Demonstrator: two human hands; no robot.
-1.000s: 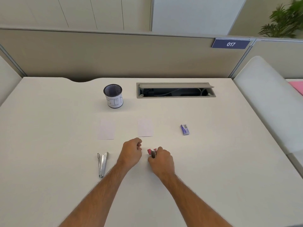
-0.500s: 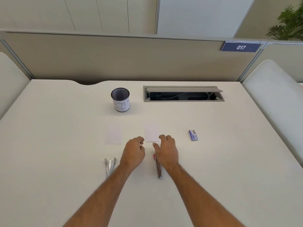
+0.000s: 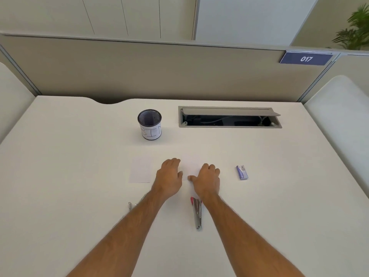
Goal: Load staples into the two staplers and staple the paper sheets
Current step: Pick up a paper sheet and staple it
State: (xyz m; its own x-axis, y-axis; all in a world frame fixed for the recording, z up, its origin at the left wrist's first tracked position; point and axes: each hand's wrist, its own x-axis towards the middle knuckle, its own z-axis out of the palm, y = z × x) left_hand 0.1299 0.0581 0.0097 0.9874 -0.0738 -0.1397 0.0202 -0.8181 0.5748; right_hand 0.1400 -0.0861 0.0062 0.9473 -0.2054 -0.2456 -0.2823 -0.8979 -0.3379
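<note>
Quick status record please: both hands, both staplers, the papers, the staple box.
left hand: open, at the left edge of the middle paper
right hand: open, resting on the middle paper
red stapler: lying on the desk, untouched
second stapler: mostly hidden behind the left forearm
left paper: flat, untouched
staple box: right of the hands

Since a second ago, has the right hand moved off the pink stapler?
Yes. The right hand has left the pink stapler and gone forward onto the paper sheet, toward the BIN cup.
</note>
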